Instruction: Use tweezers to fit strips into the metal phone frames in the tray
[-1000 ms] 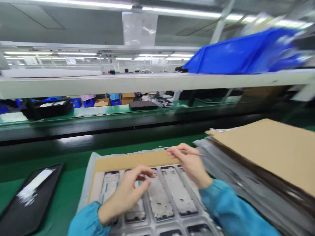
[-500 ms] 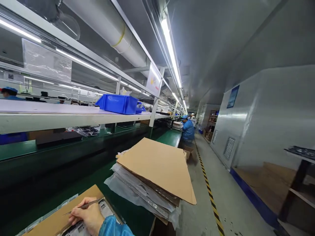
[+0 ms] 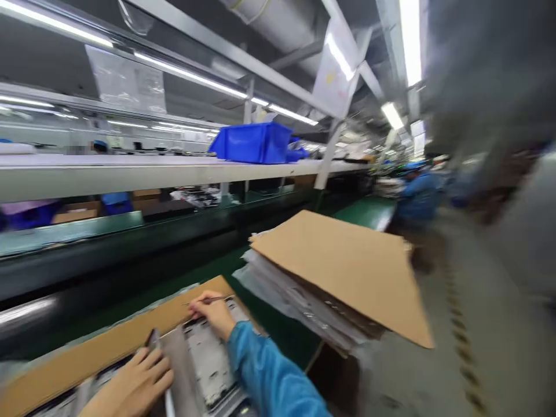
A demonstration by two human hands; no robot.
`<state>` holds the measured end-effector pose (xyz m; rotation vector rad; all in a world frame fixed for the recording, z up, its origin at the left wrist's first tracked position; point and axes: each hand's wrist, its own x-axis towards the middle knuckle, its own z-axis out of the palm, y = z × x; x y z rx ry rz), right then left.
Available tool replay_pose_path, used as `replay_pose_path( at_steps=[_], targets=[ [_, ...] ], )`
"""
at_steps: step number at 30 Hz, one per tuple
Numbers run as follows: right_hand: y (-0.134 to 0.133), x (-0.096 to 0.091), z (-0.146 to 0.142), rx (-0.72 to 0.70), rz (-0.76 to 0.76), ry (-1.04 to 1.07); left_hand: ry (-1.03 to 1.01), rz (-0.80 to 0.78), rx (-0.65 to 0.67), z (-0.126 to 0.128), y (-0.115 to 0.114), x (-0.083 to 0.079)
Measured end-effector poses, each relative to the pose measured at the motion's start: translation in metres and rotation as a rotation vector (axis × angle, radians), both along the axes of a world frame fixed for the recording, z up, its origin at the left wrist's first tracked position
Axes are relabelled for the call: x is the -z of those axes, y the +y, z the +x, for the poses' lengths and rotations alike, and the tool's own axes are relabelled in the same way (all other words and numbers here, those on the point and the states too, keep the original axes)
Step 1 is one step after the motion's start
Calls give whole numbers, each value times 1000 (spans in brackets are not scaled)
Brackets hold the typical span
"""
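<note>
My right hand [image 3: 214, 314] is closed on thin metal tweezers [image 3: 218, 299], held nearly level over the parts. Below it lies a flat silver-grey housing [image 3: 211, 365] with dark cut-outs and small fittings. At the lower left, my left hand [image 3: 134, 382] is closed with bent fingers at a thin flat part [image 3: 153, 339], seen edge-on with a dark tip; most of it is hidden by the fingers. More flat housings lie under and beside this hand. A brown cardboard sheet [image 3: 174, 311] runs along behind the parts.
To the right, a stack of cardboard sheets [image 3: 343, 260] with plastic film [image 3: 282, 289] overhangs the green bench. A blue bin [image 3: 256, 143] stands on the white shelf [image 3: 143, 178] above. Farther along, a person in blue [image 3: 419, 191] is at the bench, blurred.
The view has swung left and down, so the bench and stack sit farther right. My left hand has come into view. My right hand still holds the tweezers.
</note>
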<state>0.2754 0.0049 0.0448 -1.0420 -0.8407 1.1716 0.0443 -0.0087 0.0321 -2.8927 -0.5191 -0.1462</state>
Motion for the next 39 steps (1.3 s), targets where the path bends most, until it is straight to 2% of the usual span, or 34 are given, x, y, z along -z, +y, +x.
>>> replay_pose_path(
  at_steps=[2, 4, 7, 10, 13, 18, 22, 26, 34, 39],
  targets=[
    [-1, 2, 2, -43, 35, -1, -98, 82, 90, -17, -7, -19],
    [0, 6, 3, -93, 83, -3, -173, 85, 61, -25, -14, -27],
    [-1, 11, 0, -171, 121, -24, -224, -14, -47, -26, -23, -14],
    [-5, 12, -5, -238, 92, -94, -260, -157, -106, -22, -32, 3],
    [-7, 14, -10, -283, 54, -171, -351, -276, -195, -22, -31, 5],
    [2, 16, -18, -449, 7, -268, -496, -339, -548, -20, -17, 8],
    [10, 18, -23, -537, -2, -310, -525, -388, -641, -13, -18, 23],
    [12, 23, -25, -556, 7, -329, -559, -423, -648, -13, -21, 30],
    [11, 27, -31, -556, 30, -350, -574, -428, -594, -18, -15, 29],
    [11, 28, -32, -536, 60, -368, -529, -384, -567, -16, -20, 26]
  ],
)
